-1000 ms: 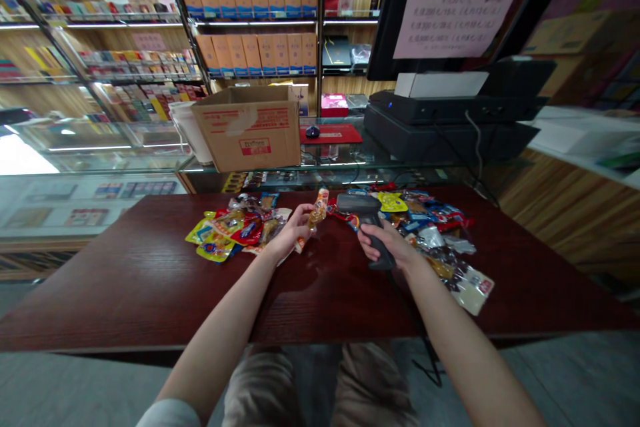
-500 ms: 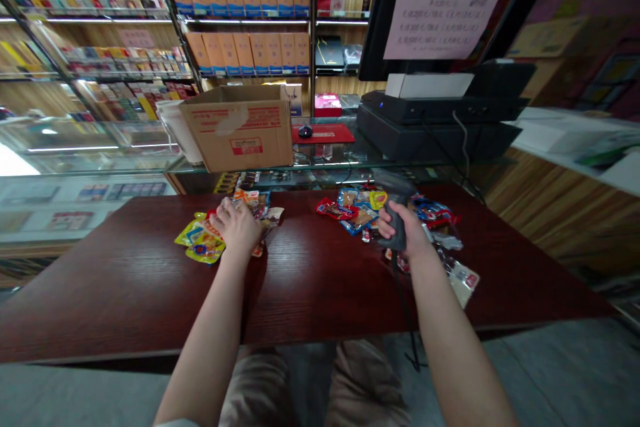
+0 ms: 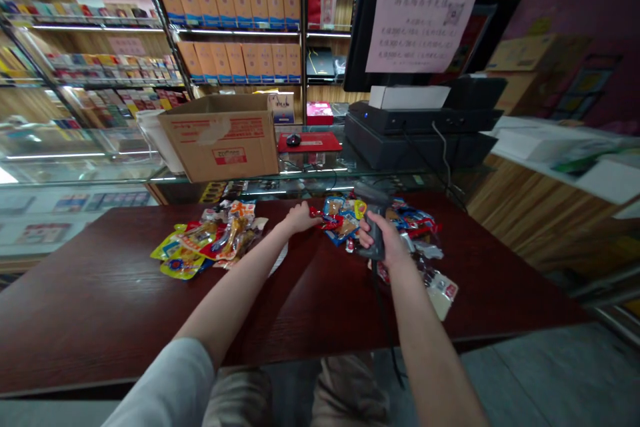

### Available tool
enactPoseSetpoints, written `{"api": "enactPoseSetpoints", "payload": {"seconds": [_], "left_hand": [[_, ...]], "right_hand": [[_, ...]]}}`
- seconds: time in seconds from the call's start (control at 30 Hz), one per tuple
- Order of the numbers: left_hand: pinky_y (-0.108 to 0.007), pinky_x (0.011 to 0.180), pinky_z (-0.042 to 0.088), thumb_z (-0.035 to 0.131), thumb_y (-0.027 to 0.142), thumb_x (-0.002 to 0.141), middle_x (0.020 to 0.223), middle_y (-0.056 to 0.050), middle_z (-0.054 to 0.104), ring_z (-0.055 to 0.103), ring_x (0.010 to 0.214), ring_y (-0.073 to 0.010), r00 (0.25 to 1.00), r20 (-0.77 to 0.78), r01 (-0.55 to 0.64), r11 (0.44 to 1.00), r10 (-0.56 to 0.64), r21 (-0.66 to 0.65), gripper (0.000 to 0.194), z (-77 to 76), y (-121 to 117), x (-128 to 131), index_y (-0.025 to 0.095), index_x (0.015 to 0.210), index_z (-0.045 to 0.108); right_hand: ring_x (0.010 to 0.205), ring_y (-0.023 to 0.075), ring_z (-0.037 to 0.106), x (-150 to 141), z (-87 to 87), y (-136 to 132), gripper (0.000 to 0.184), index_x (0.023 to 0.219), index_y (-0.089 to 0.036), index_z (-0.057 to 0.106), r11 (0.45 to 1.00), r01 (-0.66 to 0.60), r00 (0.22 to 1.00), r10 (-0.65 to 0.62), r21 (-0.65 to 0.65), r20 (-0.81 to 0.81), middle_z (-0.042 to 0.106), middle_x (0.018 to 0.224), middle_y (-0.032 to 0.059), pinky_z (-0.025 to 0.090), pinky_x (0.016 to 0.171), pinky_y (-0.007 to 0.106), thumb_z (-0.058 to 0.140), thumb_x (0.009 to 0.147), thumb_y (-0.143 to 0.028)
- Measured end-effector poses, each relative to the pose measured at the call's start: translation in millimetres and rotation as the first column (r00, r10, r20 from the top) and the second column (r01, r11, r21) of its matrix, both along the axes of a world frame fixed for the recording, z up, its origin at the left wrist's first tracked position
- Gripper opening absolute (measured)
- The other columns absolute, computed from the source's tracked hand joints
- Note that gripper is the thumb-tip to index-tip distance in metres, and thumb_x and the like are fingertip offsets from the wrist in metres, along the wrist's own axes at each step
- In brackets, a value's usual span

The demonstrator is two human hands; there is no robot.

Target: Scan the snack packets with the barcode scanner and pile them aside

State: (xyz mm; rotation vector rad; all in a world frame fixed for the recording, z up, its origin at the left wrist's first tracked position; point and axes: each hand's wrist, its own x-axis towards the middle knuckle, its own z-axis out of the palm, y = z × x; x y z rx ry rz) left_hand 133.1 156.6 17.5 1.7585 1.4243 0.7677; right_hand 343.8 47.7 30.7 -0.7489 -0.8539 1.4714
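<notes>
My right hand (image 3: 384, 238) is wrapped around the handle of a grey barcode scanner (image 3: 375, 221), whose blurred head points away from me. My left hand (image 3: 301, 217) reaches to the middle of the table, its fingers closed on the left end of a red snack packet (image 3: 329, 219). That packet lies at the near side of a pile of blue, red and clear snack packets (image 3: 345, 230), partly hidden behind the scanner and my right hand. Left of my left forearm rests another heap of packets, with yellow packets (image 3: 183, 263) and a clear orange-marked packet (image 3: 235, 227) on it.
The packets lie on a dark red wooden table (image 3: 125, 320). Behind it, a glass counter bears a cardboard box (image 3: 223, 143), a mouse (image 3: 293, 139) on a red mat, and a monitor with a paper notice (image 3: 420, 27). The scanner's cable (image 3: 385, 320) hangs over the front edge.
My left hand put the clear orange-marked packet on the left heap, let go, and moved right to the red packet. The scanner stayed in my right hand. The view turned slightly right.
</notes>
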Motion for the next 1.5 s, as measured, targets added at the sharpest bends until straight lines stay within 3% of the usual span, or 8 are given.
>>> {"api": "enactPoseSetpoints", "payload": {"seconds": [0.1, 0.2, 0.37, 0.5, 0.7, 0.9, 1.33, 1.5], "left_hand": [[-0.053, 0.105, 0.031, 0.088, 0.044, 0.032, 0.13, -0.027, 0.052, 0.037, 0.133, -0.0502, 0.972, -0.208, -0.115, 0.993, 0.107, -0.026, 0.069, -9.4, 14.0, 10.3, 0.018, 0.084, 0.051], [-0.049, 0.102, 0.034, 0.089, 0.044, 0.033, 0.126, -0.023, 0.057, 0.043, 0.129, -0.0465, 0.97, -0.197, -0.147, 0.989, 0.145, 0.007, 0.07, -20.2, 16.6, 9.5, 0.019, 0.084, 0.049], [-0.036, 0.086, 0.044, 0.084, 0.026, 0.049, 0.09, -0.005, 0.065, 0.062, 0.094, -0.026, 0.975, 0.173, -0.151, 0.986, 0.136, 0.072, 0.054, -31.0, 12.9, -1.2, 0.022, 0.09, 0.048], [-0.028, 0.072, 0.045, 0.078, 0.026, 0.057, 0.077, 0.001, 0.062, 0.058, 0.071, -0.0155, 0.898, 0.423, -0.183, 0.977, 0.12, 0.111, 0.041, -24.0, 3.2, -14.4, 0.02, 0.09, 0.054], [-0.028, 0.067, 0.045, 0.08, 0.044, 0.056, 0.073, -0.001, 0.065, 0.058, 0.067, -0.0147, 0.745, 0.655, -0.166, 0.986, 0.127, -0.002, 0.042, -7.8, -33.7, -43.2, 0.016, 0.081, 0.062], [-0.027, 0.063, 0.046, 0.081, 0.053, 0.058, 0.078, -0.003, 0.068, 0.06, 0.066, -0.0143, 0.706, 0.7, -0.054, 0.994, 0.107, -0.097, 0.051, -11.9, -66.5, -59.0, 0.013, 0.087, 0.067], [-0.024, 0.055, 0.042, 0.071, 0.054, 0.071, 0.064, -0.003, 0.062, 0.054, 0.062, -0.0136, 0.744, 0.657, -0.168, 0.986, 0.123, 0.006, 0.043, -24.7, -59.7, -69.6, 0.011, 0.073, 0.069], [-0.021, 0.049, 0.037, 0.07, 0.061, 0.069, 0.056, 0.001, 0.053, 0.045, 0.051, -0.008, 0.734, 0.671, -0.114, 0.993, 0.103, -0.028, 0.05, -21.3, -62.2, -68.2, 0.012, 0.066, 0.064]], "right_hand": [[0.036, 0.0045, 0.037, -0.5, 2.6, -0.6, 0.039, 0.08, -0.023, 0.042, 1.0, -0.005, 1.0, 0.005, -0.023, -0.013, 0.046, 0.057, -0.0092, 0.035, 0.035, 0.02, 0.076, 0.072, -0.041], [0.036, 0.0044, 0.038, -3.2, 2.8, -0.7, 0.039, 0.079, -0.023, 0.042, 0.999, -0.002, 1.0, 0.0, -0.046, -0.03, 0.048, 0.057, -0.0091, 0.035, 0.035, 0.02, 0.077, 0.07, -0.039], [0.036, 0.0045, 0.038, -9.7, 0.3, -0.9, 0.036, 0.08, -0.022, 0.045, 0.997, -0.027, 0.999, 0.025, -0.075, -0.019, 0.049, 0.058, -0.0089, 0.036, 0.035, 0.021, 0.076, 0.07, -0.039], [0.035, 0.0047, 0.039, -17.1, -3.3, -1.5, 0.035, 0.09, -0.021, 0.049, 0.995, -0.078, 0.996, 0.081, -0.057, 0.039, 0.051, 0.058, -0.0092, 0.036, 0.036, 0.02, 0.075, 0.072, -0.038], [0.035, 0.0047, 0.039, -34.9, -9.3, -6.6, 0.035, 0.097, -0.02, 0.051, 0.963, -0.266, 0.953, 0.268, -0.035, 0.139, 0.051, 0.06, -0.0089, 0.033, 0.035, 0.019, 0.071, 0.076, -0.04], [0.036, 0.0039, 0.037, -43.6, -13.8, -11.8, 0.034, 0.103, -0.019, 0.052, 0.923, -0.383, 0.905, 0.385, -0.047, 0.181, 0.05, 0.061, -0.0086, 0.03, 0.036, 0.018, 0.068, 0.081, -0.039], [0.035, 0.0038, 0.038, -44.3, -21.2, -10.8, 0.03, 0.092, -0.021, 0.048, 0.905, -0.418, 0.873, 0.425, -0.085, 0.239, 0.05, 0.061, -0.0089, 0.032, 0.036, 0.018, 0.068, 0.081, -0.041], [0.036, 0.0038, 0.039, -44.1, -17.1, -13.0, 0.031, 0.09, -0.021, 0.047, 0.915, -0.397, 0.876, 0.403, -0.079, 0.264, 0.05, 0.06, -0.0087, 0.032, 0.036, 0.018, 0.068, 0.08, -0.041]]}}
